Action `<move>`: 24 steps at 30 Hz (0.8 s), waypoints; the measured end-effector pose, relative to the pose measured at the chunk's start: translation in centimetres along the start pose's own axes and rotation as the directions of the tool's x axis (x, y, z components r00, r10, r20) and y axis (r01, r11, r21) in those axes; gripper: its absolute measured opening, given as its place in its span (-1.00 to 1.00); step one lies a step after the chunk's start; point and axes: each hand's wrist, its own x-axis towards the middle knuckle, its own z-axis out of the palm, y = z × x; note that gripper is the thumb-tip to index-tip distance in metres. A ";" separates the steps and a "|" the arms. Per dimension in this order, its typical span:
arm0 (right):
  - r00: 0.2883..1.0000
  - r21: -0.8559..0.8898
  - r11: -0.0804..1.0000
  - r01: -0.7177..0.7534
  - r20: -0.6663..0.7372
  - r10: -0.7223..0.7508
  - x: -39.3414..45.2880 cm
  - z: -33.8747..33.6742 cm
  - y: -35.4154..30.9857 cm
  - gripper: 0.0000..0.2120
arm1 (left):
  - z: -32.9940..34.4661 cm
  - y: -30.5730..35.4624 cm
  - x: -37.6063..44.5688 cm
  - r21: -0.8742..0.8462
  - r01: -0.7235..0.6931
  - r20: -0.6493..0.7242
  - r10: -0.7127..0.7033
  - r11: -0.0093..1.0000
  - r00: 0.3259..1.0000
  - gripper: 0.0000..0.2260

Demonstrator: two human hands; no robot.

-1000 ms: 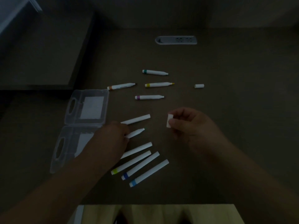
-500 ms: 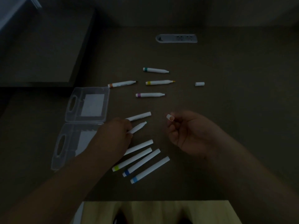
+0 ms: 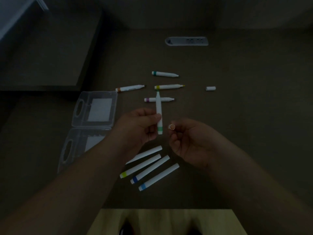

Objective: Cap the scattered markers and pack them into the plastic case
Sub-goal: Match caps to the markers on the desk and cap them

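My left hand (image 3: 140, 126) holds an uncapped white marker with a green band (image 3: 158, 109) above the table, tip pointing away from me. My right hand (image 3: 188, 141) pinches a small white cap (image 3: 171, 127), its open end facing me, just right of the marker's rear end. Several capped markers (image 3: 149, 168) lie side by side below my hands. Several uncapped markers (image 3: 166, 86) lie beyond them. A loose cap (image 3: 210, 88) sits at the right. The clear plastic case (image 3: 94, 110) lies open at the left.
A grey power strip (image 3: 186, 41) sits at the far side of the dark table. A lighter wooden edge (image 3: 162, 221) shows at the bottom. A raised dark surface (image 3: 47, 53) borders the table at the upper left.
My left hand picked the green-banded marker off the table and raised it upright between my hands. My right hand turned the cap and moved slightly toward the marker.
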 end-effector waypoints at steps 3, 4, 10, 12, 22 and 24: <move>1.000 0.007 1.000 0.001 -0.006 -0.001 0.1 -0.1 0.0 -0.82 | 0.0 -0.2 0.0 -0.037 0.013 -0.003 -0.013 0.999 1.000 -0.80; 1.000 0.010 1.000 -0.001 -0.009 0.001 0.1 -0.1 0.1 -0.81 | -0.1 -0.3 0.0 -0.044 0.013 -0.001 -0.014 0.999 1.000 -0.81; 0.999 -0.012 1.000 0.000 -0.047 -0.001 0.0 -0.7 0.3 -0.94 | -0.2 -0.4 -0.1 -0.021 0.027 -0.020 -0.027 0.999 0.999 -0.78; 0.995 -0.060 0.997 0.048 -0.087 -0.054 -0.4 -0.9 0.5 -0.97 | -0.3 -0.4 -0.2 -0.006 0.028 -0.032 -0.028 1.000 0.999 -0.80; 0.804 -0.946 0.313 0.084 -0.121 -0.583 -0.2 -2.2 1.4 -0.92 | -2.0 -1.2 -0.3 0.682 -0.047 -0.118 0.174 0.730 0.978 -0.88; 0.809 -0.984 0.170 0.045 -0.064 -0.584 -0.2 -2.3 1.8 -0.86 | -2.2 -1.5 -0.6 0.812 -0.046 -0.088 0.199 0.582 0.976 -0.88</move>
